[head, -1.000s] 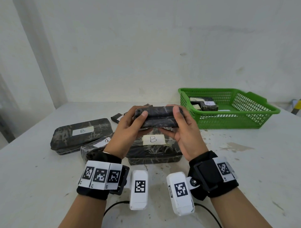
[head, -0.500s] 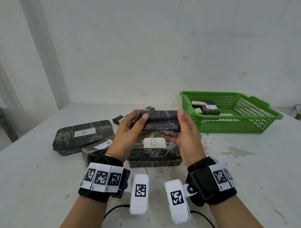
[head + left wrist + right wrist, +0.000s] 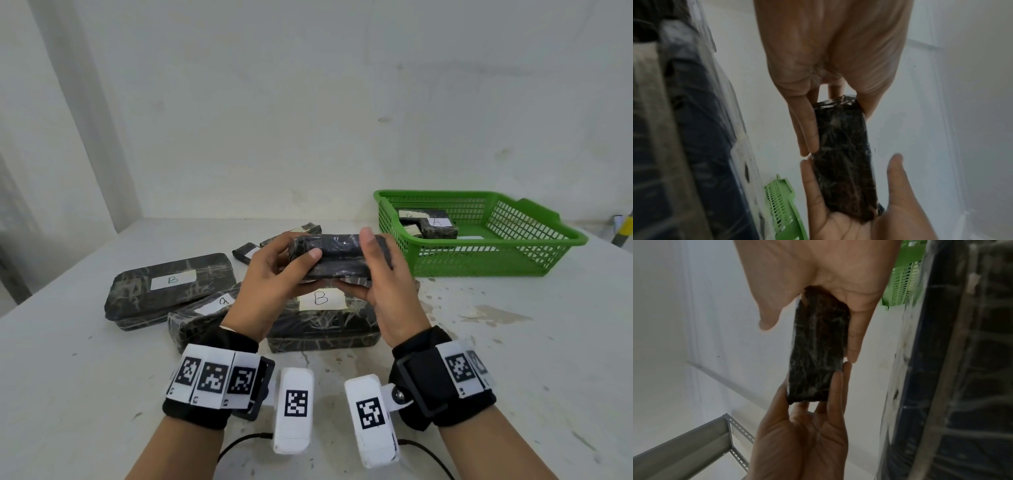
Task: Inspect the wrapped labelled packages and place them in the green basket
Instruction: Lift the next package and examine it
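Left hand (image 3: 274, 274) and right hand (image 3: 383, 274) grip opposite ends of small dark wrapped package (image 3: 337, 260), thumbs on top, fingers curled beneath; lifted above table (image 3: 513, 359). Directly below: larger package labelled B (image 3: 322, 315). Left of it, more labelled packages (image 3: 171, 291) lying flat. Green basket (image 3: 486, 267) far right, already holding wrapped packages (image 3: 435, 226).

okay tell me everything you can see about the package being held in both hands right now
The held package is a small dark oblong block wrapped in shiny, wrinkled clear film. No label shows on its visible sides. It is lifted off the table, lying roughly level, above a larger package marked B. The left hand grips one end and the right hand the other, thumbs on top, fingers beneath. The green basket stands apart, to the right.
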Demonstrator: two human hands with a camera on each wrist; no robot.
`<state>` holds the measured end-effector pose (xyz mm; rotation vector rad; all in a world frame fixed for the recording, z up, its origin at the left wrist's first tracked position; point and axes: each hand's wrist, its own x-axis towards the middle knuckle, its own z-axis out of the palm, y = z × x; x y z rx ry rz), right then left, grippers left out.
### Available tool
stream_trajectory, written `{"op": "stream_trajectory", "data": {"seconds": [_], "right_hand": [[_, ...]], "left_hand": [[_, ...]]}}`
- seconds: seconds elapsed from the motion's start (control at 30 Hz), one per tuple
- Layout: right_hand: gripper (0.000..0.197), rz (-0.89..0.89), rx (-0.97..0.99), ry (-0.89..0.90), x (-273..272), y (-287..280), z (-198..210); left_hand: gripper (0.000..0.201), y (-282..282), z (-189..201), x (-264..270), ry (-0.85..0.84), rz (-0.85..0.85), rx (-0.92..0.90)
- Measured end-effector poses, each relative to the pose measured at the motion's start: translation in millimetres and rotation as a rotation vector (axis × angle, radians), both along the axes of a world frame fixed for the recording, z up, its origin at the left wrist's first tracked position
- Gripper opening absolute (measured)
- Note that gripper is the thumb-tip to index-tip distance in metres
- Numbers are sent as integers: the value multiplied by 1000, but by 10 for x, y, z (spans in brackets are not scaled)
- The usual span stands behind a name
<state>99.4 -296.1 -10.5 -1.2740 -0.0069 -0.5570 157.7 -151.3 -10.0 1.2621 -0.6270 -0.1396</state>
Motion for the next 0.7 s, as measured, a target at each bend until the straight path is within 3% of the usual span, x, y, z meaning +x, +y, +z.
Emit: {"op": "stream_trajectory", "data": {"seconds": [0.17,0.3,0.37,0.47,0.5,0.63,0.7], "right_hand": [[14,-147,-101,-32,-1,21,-20],[13,-113,-75,-18,0,24,-23],[25,-49,-42,-21,-9,24,-10],[58,77,25,-18,-26,13,17],[59,87,18,-21,-35,18,29],[32,8,-49,-55,-52,21,47],[25,1,-47,-66,-54,9,46]], "left_hand": [[45,13,-30,18,12,-41,55],[43,5,-13,-4,-7,-4,17],[40,0,-7,-6,-14,11,-7],[38,14,13,-4,-5,21,-33],[38,25,13,7,1,25,-41],[49,37,5,15,10,-18,-36],[45,14,-1,-12,-6,-10,-35]]}}
